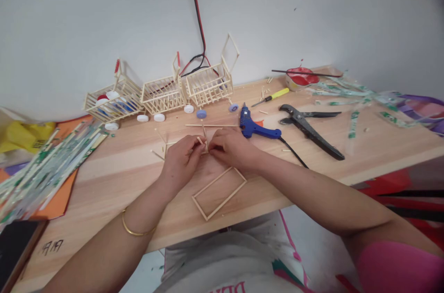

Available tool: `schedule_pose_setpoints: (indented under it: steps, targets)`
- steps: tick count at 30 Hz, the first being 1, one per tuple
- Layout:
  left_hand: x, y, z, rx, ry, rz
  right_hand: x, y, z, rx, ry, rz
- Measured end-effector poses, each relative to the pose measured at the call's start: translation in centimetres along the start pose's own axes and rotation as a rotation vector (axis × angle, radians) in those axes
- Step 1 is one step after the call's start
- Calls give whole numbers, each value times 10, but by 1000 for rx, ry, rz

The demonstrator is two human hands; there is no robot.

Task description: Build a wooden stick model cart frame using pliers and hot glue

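Note:
My left hand (183, 156) is closed in a pinch on a short thin wooden stick (200, 141). Close against it, my right hand (231, 146) pinches the thin sticks where they meet, its fingertips partly covering them. Other sticks (161, 136) poke out beyond my left hand, and a long stick (211, 125) lies just behind both hands. Nearer my body, a flat rectangular stick frame (222, 199) rests on the table. A blue glue gun (258, 127) lies to the right of my right hand.
Small wooden carts (163, 96) with bottle-cap wheels line the wall. On the right are black cutters (308, 129), a yellow-handled screwdriver (277, 94) and a bowl of red paint (301, 79). Wrapped stick bundles (65, 163) and a dark box (19, 247) occupy the left.

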State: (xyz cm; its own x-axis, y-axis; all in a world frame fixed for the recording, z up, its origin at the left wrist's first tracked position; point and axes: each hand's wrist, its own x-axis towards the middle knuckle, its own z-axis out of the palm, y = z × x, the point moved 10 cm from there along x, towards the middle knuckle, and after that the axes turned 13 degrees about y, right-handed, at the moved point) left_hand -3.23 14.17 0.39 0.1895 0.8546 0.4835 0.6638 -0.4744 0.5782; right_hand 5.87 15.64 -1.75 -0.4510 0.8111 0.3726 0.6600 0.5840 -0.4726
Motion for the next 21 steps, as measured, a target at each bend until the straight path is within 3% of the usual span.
schedule_pose_setpoints:
  steps: [21]
  targets:
    - [0, 6, 1, 5, 8, 84, 1, 3, 2, 34, -6, 14]
